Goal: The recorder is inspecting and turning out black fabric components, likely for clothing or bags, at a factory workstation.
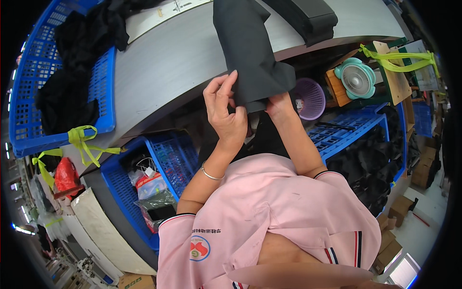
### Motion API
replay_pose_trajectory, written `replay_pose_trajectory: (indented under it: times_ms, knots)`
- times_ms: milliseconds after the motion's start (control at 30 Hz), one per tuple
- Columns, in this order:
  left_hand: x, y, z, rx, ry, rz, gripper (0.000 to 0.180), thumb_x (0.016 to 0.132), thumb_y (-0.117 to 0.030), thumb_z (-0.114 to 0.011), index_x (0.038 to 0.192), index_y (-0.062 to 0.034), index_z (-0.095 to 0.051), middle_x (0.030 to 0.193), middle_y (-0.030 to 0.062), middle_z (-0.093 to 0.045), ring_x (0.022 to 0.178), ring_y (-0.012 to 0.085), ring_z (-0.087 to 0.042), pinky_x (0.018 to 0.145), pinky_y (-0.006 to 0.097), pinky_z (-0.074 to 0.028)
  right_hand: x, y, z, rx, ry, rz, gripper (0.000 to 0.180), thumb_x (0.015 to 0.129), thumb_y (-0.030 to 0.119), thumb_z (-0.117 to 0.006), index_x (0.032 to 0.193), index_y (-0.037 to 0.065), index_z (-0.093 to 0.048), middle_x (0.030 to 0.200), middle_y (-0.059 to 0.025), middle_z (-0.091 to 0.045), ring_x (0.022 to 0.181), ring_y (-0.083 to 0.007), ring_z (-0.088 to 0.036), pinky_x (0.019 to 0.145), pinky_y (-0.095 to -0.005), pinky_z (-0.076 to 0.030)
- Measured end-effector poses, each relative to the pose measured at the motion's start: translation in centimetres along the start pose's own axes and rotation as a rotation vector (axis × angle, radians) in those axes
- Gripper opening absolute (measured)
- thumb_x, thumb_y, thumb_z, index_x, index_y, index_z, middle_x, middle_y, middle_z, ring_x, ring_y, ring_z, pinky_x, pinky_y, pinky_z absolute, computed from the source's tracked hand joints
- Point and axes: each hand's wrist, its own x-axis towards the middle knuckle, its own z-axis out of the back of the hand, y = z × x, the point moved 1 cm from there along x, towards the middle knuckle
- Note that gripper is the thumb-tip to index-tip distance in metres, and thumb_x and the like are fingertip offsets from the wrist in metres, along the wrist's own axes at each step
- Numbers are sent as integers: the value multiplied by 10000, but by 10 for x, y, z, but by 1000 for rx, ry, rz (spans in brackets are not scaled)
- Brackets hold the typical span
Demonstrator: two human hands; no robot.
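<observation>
A piece of black cloth (248, 53) runs over the table's near edge toward me, its near end folded and hanging between my hands. My left hand (225, 113) is at the cloth's left edge, thumb by the lower corner and fingers bent, closed on the edge. At the lower right corner, my right hand (279, 103) grips the cloth; most of its fingers are hidden under the fold. A stack of folded black cloth (313, 21) lies at the table's far right.
The grey table (159, 72) curves across the front. A blue basket (110, 96) with black cloth stands left; another blue basket (113, 178) holds bags and a phone. To the right are a purple bin (309, 98), a teal fan (356, 79) and a blue crate (346, 127).
</observation>
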Motion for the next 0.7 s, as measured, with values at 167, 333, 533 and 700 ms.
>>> replay_pose_trajectory:
  times_ms: [167,333,533,700]
  knots:
    - [-5,-4,-6,4,-4,-26,669,712,204,-649,1301,-112,-681,1206,59,-569,832,97,-546,632,220,-479,13,-7,20,128,244,7,388,942,287,-690,1234,43,-610,1116,-105,-676,975,-211,-692,819,-385,-613]
    - [-11,-3,-9,-7,4,-28,683,730,191,-668,1343,-111,-658,1224,52,-557,814,80,-526,636,214,-479,17,-21,24,175,267,13,374,964,325,-645,1215,48,-617,1103,-93,-677,958,-208,-688,805,-365,-606]
    - [-13,0,-5,-100,22,-41,669,766,168,-644,1391,-66,-613,1265,74,-542,857,80,-532,649,213,-476,15,-25,19,204,185,-37,385,975,282,-634,1278,53,-573,1208,-111,-634,1059,-231,-657,877,-400,-586]
    - [-12,13,8,-137,66,43,627,790,111,-631,1402,-15,-585,1340,176,-561,997,219,-644,763,283,-556,29,-40,19,-56,78,256,427,988,197,-618,1368,44,-496,1342,-125,-551,1223,-261,-568,1016,-391,-503]
